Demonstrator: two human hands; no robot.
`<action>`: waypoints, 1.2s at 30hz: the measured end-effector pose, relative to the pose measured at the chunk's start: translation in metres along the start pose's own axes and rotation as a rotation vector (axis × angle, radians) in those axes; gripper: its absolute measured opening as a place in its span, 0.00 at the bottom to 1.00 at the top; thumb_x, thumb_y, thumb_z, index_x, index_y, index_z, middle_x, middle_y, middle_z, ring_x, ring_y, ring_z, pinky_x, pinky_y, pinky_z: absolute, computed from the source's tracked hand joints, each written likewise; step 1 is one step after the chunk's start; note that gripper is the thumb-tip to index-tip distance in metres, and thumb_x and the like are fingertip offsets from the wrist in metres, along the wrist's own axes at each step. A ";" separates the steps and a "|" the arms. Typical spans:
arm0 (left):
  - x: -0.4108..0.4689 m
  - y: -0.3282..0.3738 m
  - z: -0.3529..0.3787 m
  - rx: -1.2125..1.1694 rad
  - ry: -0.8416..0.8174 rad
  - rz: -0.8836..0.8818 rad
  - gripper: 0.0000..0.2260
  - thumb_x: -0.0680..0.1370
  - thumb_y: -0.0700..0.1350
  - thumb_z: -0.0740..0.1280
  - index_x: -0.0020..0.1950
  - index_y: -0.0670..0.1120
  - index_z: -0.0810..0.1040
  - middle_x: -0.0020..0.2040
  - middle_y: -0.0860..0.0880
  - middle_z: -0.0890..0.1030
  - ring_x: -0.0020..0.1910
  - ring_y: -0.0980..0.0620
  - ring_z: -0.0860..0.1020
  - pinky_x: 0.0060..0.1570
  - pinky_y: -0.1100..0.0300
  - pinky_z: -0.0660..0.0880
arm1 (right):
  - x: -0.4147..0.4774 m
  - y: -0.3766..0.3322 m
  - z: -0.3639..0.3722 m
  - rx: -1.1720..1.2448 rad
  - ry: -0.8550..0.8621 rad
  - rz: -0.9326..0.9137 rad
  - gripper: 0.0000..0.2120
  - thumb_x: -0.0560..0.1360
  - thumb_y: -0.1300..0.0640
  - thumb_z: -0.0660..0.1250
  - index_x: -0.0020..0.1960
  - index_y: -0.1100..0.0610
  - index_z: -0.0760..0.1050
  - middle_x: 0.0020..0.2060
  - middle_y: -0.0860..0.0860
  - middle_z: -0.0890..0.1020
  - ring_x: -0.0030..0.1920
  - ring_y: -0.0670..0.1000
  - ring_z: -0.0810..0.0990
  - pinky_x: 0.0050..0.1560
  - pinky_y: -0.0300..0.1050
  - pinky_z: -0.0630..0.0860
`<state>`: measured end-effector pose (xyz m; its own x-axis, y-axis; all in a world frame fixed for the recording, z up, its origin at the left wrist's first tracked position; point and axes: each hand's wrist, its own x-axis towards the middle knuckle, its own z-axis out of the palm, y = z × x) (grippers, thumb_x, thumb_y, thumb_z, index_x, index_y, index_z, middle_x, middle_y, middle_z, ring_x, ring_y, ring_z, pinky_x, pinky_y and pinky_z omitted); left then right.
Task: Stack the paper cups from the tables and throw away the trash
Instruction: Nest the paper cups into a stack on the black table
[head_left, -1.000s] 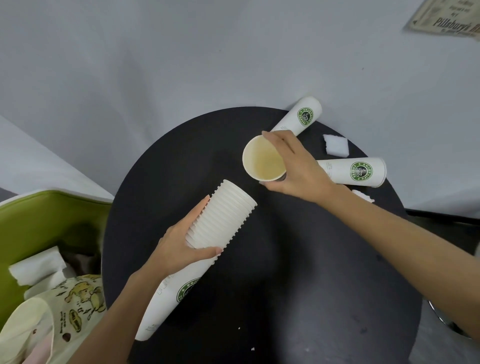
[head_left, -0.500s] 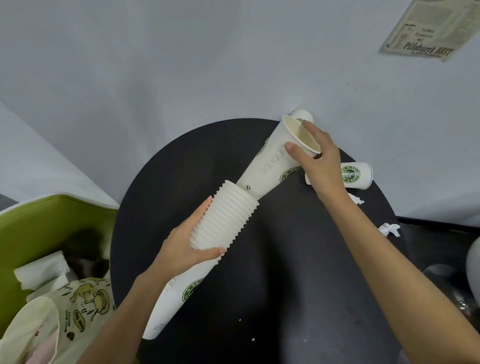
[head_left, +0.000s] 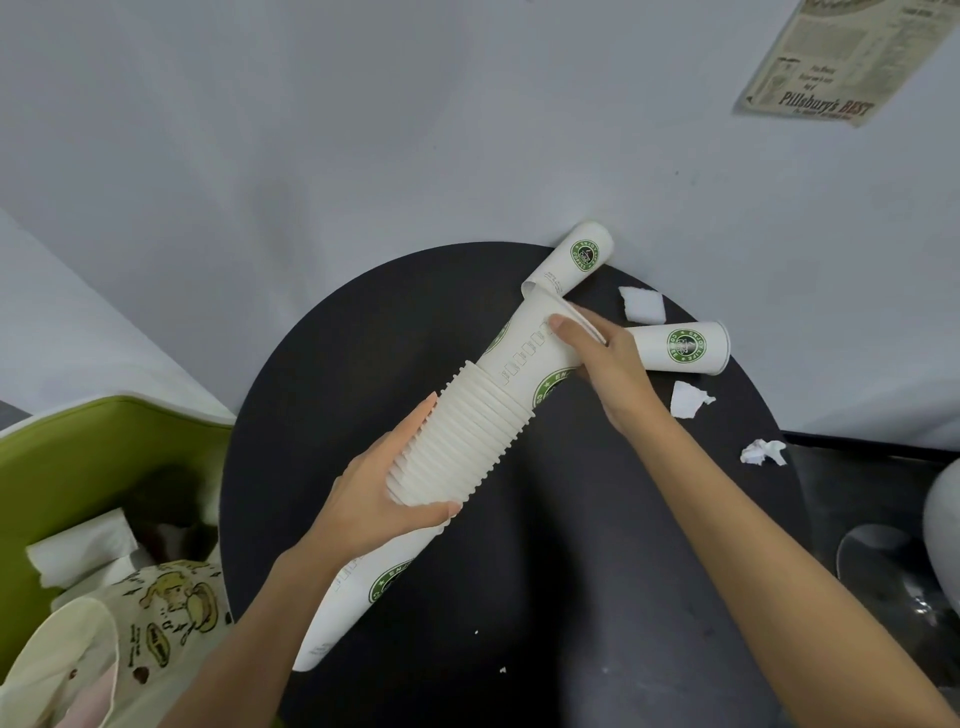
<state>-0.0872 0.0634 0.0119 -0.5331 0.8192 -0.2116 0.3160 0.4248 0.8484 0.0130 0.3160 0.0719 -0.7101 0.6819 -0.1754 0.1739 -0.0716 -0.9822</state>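
The left hand (head_left: 384, 499) wraps around a long stack of paper cups (head_left: 457, 441), thumb on the near side and fingers on the far side. It holds the stack slanted above the round black table (head_left: 571, 597). The stack is white. Its upper half shows a tight row of rolled rims, like ribbing. Its lower end is one smooth cup wall with a round green logo and a column of small grey print, reaching past the table's near-left edge.

The right hand (head_left: 608, 364) grasps the mouth of a single cup (head_left: 524, 353), thumb on the outer wall and fingers over the rim. That cup's base sits inside the stack's open top. It bears the same green badge, partly covered by the palm. How deep it is seated is hard to judge from this angle.

Two matching cups lie on their sides at the table's far side. The cup by the wall (head_left: 571, 260) is at the far edge, and the cup beside the right hand (head_left: 680, 347) is just behind the knuckles. White tissue scraps (head_left: 688, 399) lie near them, torn and crumpled. At the left, a green bin (head_left: 78, 452) holds white paper, and a cloth bag (head_left: 156, 623) with a cartoon print is in front of it.
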 end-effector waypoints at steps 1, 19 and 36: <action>0.000 0.002 0.001 0.002 -0.002 0.006 0.45 0.60 0.66 0.75 0.70 0.77 0.52 0.67 0.74 0.65 0.69 0.64 0.66 0.70 0.51 0.69 | -0.004 0.002 0.003 -0.007 -0.033 0.006 0.12 0.74 0.52 0.69 0.57 0.51 0.79 0.53 0.50 0.84 0.54 0.47 0.82 0.55 0.41 0.77; 0.005 0.021 0.016 0.038 -0.017 0.022 0.47 0.60 0.67 0.73 0.73 0.73 0.51 0.67 0.69 0.67 0.67 0.59 0.69 0.66 0.47 0.73 | -0.056 0.028 0.015 -0.178 -0.028 -0.260 0.19 0.79 0.53 0.63 0.69 0.48 0.70 0.63 0.42 0.77 0.56 0.47 0.77 0.62 0.45 0.74; 0.022 0.040 0.034 0.073 -0.055 0.004 0.49 0.60 0.65 0.73 0.74 0.72 0.48 0.67 0.65 0.68 0.66 0.58 0.69 0.66 0.45 0.72 | -0.061 0.027 0.004 0.161 -0.001 -0.174 0.13 0.79 0.63 0.63 0.59 0.50 0.77 0.55 0.49 0.82 0.55 0.44 0.80 0.51 0.35 0.75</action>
<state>-0.0595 0.1115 0.0249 -0.4888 0.8398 -0.2363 0.3751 0.4469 0.8122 0.0586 0.2697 0.0563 -0.7208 0.6931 -0.0030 -0.0618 -0.0686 -0.9957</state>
